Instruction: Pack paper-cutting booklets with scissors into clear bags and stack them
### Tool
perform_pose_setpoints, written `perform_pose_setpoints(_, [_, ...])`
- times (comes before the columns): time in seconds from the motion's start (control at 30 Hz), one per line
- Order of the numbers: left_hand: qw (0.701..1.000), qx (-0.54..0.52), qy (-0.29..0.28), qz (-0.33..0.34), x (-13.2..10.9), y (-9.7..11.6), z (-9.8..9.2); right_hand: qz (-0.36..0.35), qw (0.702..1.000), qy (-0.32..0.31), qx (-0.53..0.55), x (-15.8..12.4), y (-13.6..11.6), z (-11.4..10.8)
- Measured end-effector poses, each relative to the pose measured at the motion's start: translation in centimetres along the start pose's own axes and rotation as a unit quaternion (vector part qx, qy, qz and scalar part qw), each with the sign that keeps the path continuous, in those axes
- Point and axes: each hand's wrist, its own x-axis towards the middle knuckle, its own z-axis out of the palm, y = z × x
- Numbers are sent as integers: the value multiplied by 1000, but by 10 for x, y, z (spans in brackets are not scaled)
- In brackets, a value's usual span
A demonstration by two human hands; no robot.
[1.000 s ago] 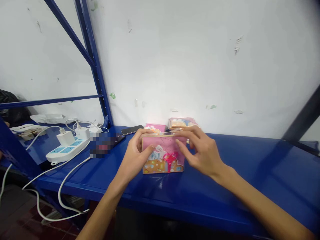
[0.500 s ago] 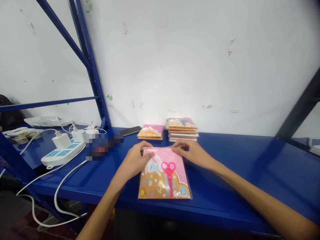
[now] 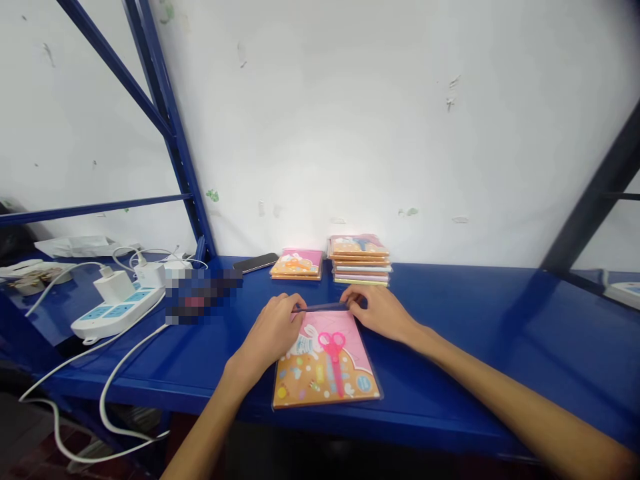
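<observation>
The pink-and-orange packet (image 3: 300,380), in its clear sleeve, lies flat on the blue worktop (image 3: 460,353), close to the edge nearest you. Pink scissors (image 3: 337,360) show on its rabbit-printed front, handles toward 12 o'clock and tip toward 6. At the packet's 12 o'clock edge, a clear flap (image 3: 323,307) stretches between your hands. Your left hand (image 3: 270,327), at 10 o'clock, has its fingers narrowed on one end; your right hand (image 3: 383,313), between 1 and 2, pinches the other.

Beyond, from the packet, a short stack of similar packets (image 3: 296,265) lies between 11 and 12 o'clock, with a taller stack (image 3: 360,260) just beside it, between 12 and 1. A phone (image 3: 256,263) lies at 11. Toward 10 is a dark object (image 3: 200,300), its details blurred out; farther off, between 9 and 10, a white power strip (image 3: 120,310) carries plugged-in chargers (image 3: 114,287).
</observation>
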Motion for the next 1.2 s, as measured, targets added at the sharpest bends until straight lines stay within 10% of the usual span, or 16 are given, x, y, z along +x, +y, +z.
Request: perform_pose_setpoints(1.2, [999,-27,-31,36,-2,9,3,-185,977,-95,-37,1,7,-16])
